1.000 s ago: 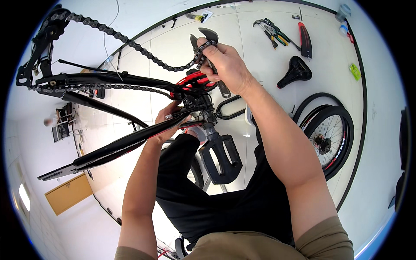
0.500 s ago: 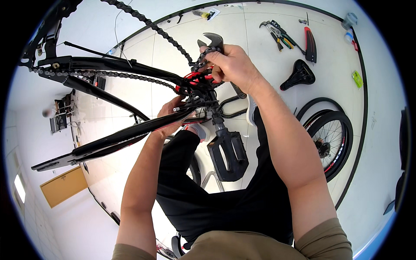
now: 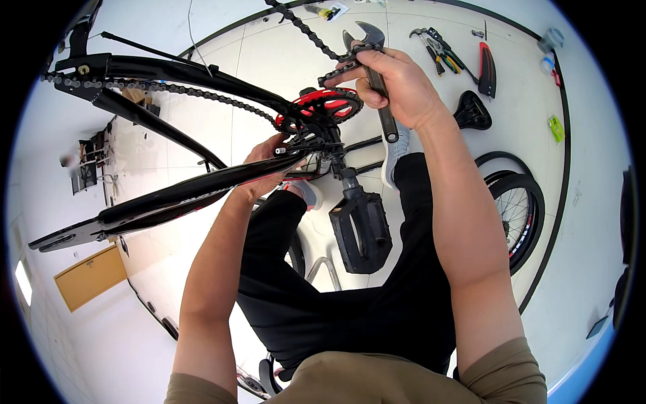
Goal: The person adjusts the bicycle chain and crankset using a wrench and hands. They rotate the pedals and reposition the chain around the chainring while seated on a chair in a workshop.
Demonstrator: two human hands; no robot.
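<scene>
My right hand (image 3: 410, 91), fingers closed, grips an adjustable wrench (image 3: 388, 124) together with a length of bicycle chain (image 3: 303, 28). The wrench's jaws point up and away, its handle hanging down past my palm. A loose chain end dangles beside my fingers, just above the red and black chainring (image 3: 331, 102). Lower left, my left hand (image 3: 259, 185) wraps round the black bicycle frame (image 3: 195, 195) close to the crank; a tube covers part of it. A black pedal (image 3: 361, 232) sticks out toward me between my knees.
On the floor to the far right lie pliers and other hand tools (image 3: 441, 54), a red and black fender (image 3: 486, 71), a saddle (image 3: 473, 111) and a wheel (image 3: 518, 215). A green packet (image 3: 556, 128) rests by the wall. A brown panel (image 3: 89, 277) stands at the left.
My right hand has moved up and right, drawing the wrench and chain away from the chainring, which now shows plainly. My left hand stays on the frame, which has shifted slightly in view.
</scene>
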